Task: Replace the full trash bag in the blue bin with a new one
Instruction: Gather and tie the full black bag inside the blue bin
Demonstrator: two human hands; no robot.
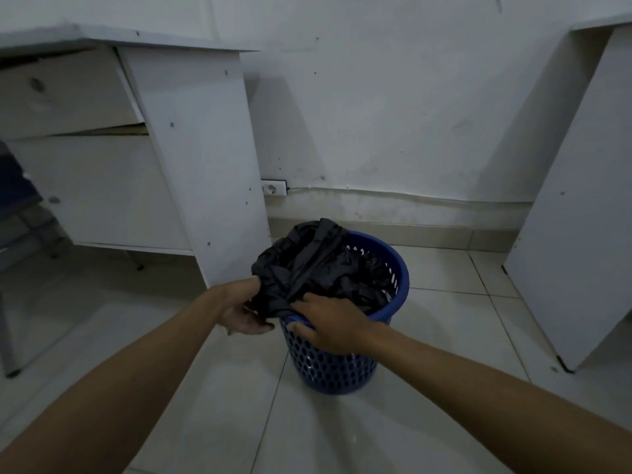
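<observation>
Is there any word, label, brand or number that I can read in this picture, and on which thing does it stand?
None can be read: the blue bin, the black trash bag, the white desk, the wall socket and the wall show no text.

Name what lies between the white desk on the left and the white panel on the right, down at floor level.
In the head view, the blue bin stands there on bare floor tiles, a black trash bag bunched at its mouth.

Head camera looks steeply down, close over a dim, slightly blurred floor (342,432).
</observation>
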